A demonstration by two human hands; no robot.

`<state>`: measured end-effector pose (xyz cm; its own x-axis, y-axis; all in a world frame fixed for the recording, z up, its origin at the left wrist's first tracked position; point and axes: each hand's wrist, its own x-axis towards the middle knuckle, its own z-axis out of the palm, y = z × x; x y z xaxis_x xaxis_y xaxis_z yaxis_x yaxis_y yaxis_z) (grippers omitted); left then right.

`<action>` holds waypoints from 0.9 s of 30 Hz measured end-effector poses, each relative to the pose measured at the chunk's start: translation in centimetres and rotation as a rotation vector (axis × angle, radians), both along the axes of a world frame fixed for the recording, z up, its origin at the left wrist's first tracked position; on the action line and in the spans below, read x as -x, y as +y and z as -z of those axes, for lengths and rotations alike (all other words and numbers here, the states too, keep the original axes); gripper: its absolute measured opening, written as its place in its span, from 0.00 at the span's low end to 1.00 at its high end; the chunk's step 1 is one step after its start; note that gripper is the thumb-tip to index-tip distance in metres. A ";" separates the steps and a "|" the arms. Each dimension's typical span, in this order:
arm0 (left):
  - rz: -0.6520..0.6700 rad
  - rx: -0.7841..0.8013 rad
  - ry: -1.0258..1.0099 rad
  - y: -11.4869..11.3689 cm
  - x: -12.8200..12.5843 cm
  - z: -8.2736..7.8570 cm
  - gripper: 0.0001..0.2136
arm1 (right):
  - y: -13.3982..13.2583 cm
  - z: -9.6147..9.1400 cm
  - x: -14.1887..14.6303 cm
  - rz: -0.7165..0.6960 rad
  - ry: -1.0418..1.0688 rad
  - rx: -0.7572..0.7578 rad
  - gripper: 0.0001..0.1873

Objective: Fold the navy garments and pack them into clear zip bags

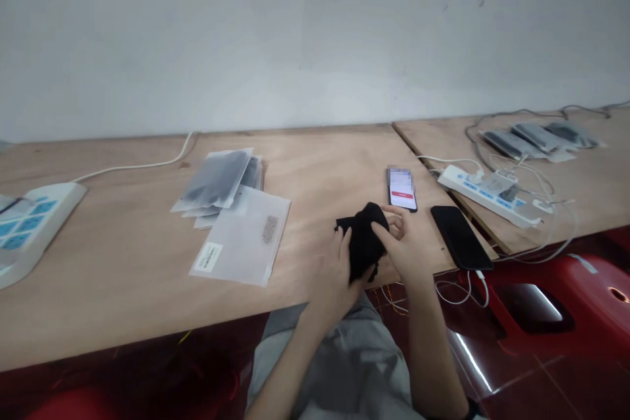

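Observation:
My left hand (333, 269) and my right hand (404, 246) together hold a bunched black cloth (363, 236) just above the near edge of the plywood table (123, 262). The left fingers wrap its left side; the right fingers pinch its right side. Just behind the cloth lies a phone with a lit screen (401, 189). A second phone with a dark screen (460, 237) lies to the right, a white cable plugged into its near end.
Frosted plastic sleeves (241, 239) and a stack of packaged dark items (219, 180) lie at the left centre. White power strips sit at the far left (29, 226) and right (489, 193). More bagged devices (536, 138) rest far right. A red stool (566, 308) stands below.

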<state>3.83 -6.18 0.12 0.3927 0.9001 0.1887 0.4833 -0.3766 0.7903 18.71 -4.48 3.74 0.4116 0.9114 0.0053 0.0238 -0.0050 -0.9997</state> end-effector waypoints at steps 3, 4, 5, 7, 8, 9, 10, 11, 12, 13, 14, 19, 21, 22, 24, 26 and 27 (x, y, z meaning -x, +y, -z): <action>-0.102 0.065 -0.248 0.7 -0.4 0.0 0.26 | 0.4 -2.7 2.9 -0.214 -0.131 -0.032 0.28; -0.166 0.075 -0.312 1.0 0.1 0.2 0.26 | 0.4 -3.5 3.7 -0.361 -0.178 -0.075 0.29; -0.240 0.081 -0.357 1.1 1.0 0.6 0.27 | 0.3 -4.1 4.4 -0.521 -0.201 -0.124 0.29; -0.397 0.067 -0.398 1.2 3.6 1.3 0.33 | 0.0 -4.5 4.8 -0.708 -0.196 -0.200 0.25; -0.474 0.054 -0.406 1.1 5.2 1.5 0.36 | -0.3 -4.2 4.7 -0.705 -0.181 -0.217 0.22; -0.566 0.023 -0.415 0.9 6.8 1.5 0.39 | -0.5 -3.5 4.4 -0.640 -0.180 -0.217 0.19; -0.664 -0.026 -0.407 0.6 8.2 1.3 0.40 | -0.8 -2.7 4.0 -0.536 -0.203 -0.205 0.17; -0.708 -0.074 -0.360 0.3 9.4 0.8 0.38 | -1.1 -1.7 3.5 -0.430 -0.261 -0.189 0.15; -0.712 -0.128 -0.288 0.0 10.3 0.2 0.35 | -1.4 -0.6 3.1 -0.350 -0.351 -0.176 0.14; -0.662 -0.181 -0.192 -0.1 10.8 -0.5 0.32 | -1.8 0.4 2.8 -0.312 -0.457 -0.175 0.13; -0.567 -0.229 -0.081 -0.1 11.0 -1.2 0.29 | -2.2 1.2 2.6 -0.309 -0.566 -0.183 0.14; -0.053 -0.289 0.374 1.6 9.4 -2.7 0.25 | -4.1 3.8 2.2 -0.373 -0.948 -0.207 0.23; 0.007 -0.261 0.460 2.3 8.7 -2.3 0.26 | -4.3 4.4 1.8 -0.350 -0.986 -0.180 0.24; 0.008 -0.251 0.486 2.5 8.3 -2.0 0.26 | -4.2 4.7 1.6 -0.336 -0.982 -0.168 0.24; -0.025 -0.245 0.502 2.4 7.7 -1.4 0.24 | -4.1 5.2 1.0 -0.310 -0.948 -0.151 0.22; -0.062 -0.257 0.485 1.9 7.2 -1.0 0.21 | -3.9 5.5 0.5 -0.279 -0.918 -0.143 0.17; -0.069 -0.264 0.476 1.6 6.9 -0.8 0.21 | -3.7 5.6 0.3 -0.266 -0.912 -0.143 0.15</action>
<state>-3.02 -4.56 0.92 0.4314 0.8731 0.2273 0.7951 -0.4869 0.3615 18.39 -8.22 -1.90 -0.0261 0.9402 0.3396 0.7753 0.2335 -0.5869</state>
